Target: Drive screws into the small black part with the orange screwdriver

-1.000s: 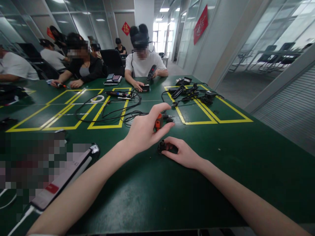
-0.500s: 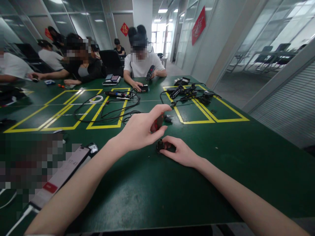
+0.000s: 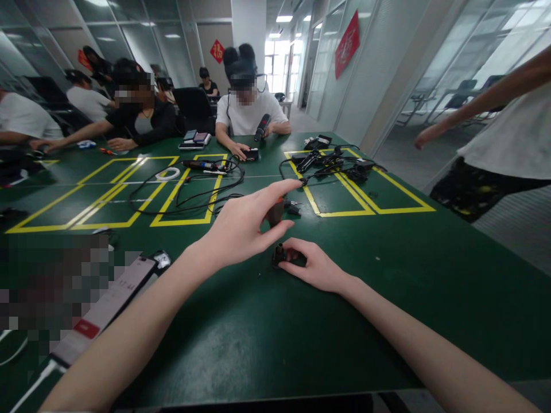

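My left hand (image 3: pixel 241 229) is above the table, just left of and beyond my right hand. Its thumb and index finger curve around a dark object with a red-orange part (image 3: pixel 275 213), whose kind I cannot make out; the other fingers are hidden behind. My right hand (image 3: pixel 316 265) rests low at the table, thumb and fingers closed on the side of a small black round part with a short upright tube (image 3: pixel 279 254). Close beyond the left fingertips lies a black plug (image 3: pixel 293 209).
Yellow tape outlines (image 3: pixel 344 214) mark the green table (image 3: pixel 344 355). Black cables and adapters (image 3: pixel 331 163) lie at the far right, a looped black cable (image 3: pixel 181 206) at left. A phone (image 3: pixel 107 304) lies near my left forearm. A person (image 3: pixel 508 132) stands at right; others sit opposite.
The dark object at my left hand shows a different side, with less red, and the index finger reaches slightly further. My right hand stays put. A person has come into view at right.
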### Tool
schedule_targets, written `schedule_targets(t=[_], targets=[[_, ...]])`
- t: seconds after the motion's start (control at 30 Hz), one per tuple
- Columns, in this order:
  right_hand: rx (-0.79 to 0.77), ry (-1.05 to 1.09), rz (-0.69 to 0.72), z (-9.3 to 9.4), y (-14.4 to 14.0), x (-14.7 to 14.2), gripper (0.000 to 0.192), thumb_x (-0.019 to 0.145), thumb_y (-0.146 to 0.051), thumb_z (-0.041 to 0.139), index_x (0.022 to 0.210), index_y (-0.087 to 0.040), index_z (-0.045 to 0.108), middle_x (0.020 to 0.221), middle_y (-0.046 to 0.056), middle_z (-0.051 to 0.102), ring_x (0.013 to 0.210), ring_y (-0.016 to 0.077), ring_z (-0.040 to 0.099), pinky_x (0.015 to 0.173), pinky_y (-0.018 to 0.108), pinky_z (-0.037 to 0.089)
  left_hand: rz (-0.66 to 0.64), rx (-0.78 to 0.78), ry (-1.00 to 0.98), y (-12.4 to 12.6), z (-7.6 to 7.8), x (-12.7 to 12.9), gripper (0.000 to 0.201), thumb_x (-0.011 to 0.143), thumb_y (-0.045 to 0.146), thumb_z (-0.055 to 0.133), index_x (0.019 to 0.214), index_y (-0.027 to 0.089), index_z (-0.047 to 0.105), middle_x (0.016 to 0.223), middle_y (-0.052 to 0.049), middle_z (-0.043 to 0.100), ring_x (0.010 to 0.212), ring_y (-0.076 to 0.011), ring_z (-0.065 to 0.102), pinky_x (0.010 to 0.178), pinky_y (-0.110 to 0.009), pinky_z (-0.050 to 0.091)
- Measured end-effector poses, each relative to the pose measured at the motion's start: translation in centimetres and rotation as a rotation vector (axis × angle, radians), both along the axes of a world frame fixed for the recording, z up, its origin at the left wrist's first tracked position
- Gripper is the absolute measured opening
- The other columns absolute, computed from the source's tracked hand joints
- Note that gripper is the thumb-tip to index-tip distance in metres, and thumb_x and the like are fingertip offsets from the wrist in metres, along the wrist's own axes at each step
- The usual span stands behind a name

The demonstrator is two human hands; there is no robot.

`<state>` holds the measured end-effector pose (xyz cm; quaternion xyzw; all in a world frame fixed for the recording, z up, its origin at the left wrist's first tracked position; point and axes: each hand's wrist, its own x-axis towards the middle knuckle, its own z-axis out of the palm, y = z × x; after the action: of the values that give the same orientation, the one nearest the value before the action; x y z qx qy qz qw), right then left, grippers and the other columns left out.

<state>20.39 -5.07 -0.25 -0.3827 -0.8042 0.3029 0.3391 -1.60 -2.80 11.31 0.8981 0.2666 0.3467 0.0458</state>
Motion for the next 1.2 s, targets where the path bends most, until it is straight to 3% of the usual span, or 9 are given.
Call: schedule_targets(t=[0.13,0.33,0.6,0.83,1.07,1.2], targets=[[0.004,0.007,-0.001,-0.4,0.1,0.0,0.012,0.092,-0.022,0.073,0.102,-0.019,0.067,0.097,0.005,0.073,0.081,0.0179,0.066,0.076,0.031,0.055,0.045,0.005,0.029,-0.2,0.1,0.1,0.043,0.097,0.027,0.062,0.139,0.019,0.056,0.091,0.0,0.072,0.076,-0.0149,0.069,0.068,-0.025,0.049],[0.015,0.021,0.007,-0.4,0.0,-0.2,0.011,0.092,-0.021,0.072,0.101,-0.02,0.066,0.095,0.004,0.072,0.08,0.018,0.065,0.075,0.031,0.054,0.003,-0.021,-0.005,-0.2,0.1,0.0,0.064,0.091,0.015,0.055,0.155,0.018,0.045,0.1,-0.002,0.073,0.078,-0.0143,0.068,0.076,-0.026,0.053],[0.017,0.002,-0.012,-0.7,-0.4,-0.6,0.011,0.092,-0.021,0.071,0.1,-0.02,0.064,0.094,0.004,0.07,0.08,0.0182,0.064,0.076,0.032,0.053,0.045,0.06,-0.027,0.1,-0.8,-0.1,0.048,0.099,0.03,0.065,0.145,0.02,0.054,0.097,0.0,0.075,0.074,-0.0114,0.068,0.07,-0.022,0.051],[-0.008,-0.009,-0.011,-0.4,-0.7,-0.6,0.011,0.092,-0.019,0.069,0.101,-0.021,0.062,0.094,0.003,0.069,0.081,0.0181,0.064,0.077,0.032,0.054,-0.005,0.02,-0.028,-0.5,-0.3,-0.3,0.063,0.091,0.017,0.057,0.154,0.018,0.047,0.095,0.001,0.075,0.069,-0.0104,0.066,0.066,-0.021,0.05],[0.001,0.007,-0.031,-0.7,-1.1,-0.4,0.008,0.093,-0.02,0.068,0.099,-0.021,0.063,0.09,0.002,0.068,0.078,0.0184,0.063,0.071,0.03,0.051,-0.022,-0.01,0.007,-0.9,-0.7,-0.2,0.05,0.098,0.022,0.059,0.148,0.022,0.052,0.1,0.0,0.078,0.081,-0.012,0.073,0.071,-0.02,0.053],[0.003,0.004,-0.023,-0.7,-1.1,-0.3,0.005,0.095,-0.025,0.066,0.097,-0.021,0.063,0.089,0.003,0.068,0.078,0.0186,0.064,0.071,0.031,0.051,-0.033,-0.013,0.042,-1.2,-0.4,0.0,0.056,0.094,0.02,0.056,0.15,0.021,0.049,0.103,-0.001,0.077,0.082,-0.013,0.073,0.07,-0.022,0.054]])
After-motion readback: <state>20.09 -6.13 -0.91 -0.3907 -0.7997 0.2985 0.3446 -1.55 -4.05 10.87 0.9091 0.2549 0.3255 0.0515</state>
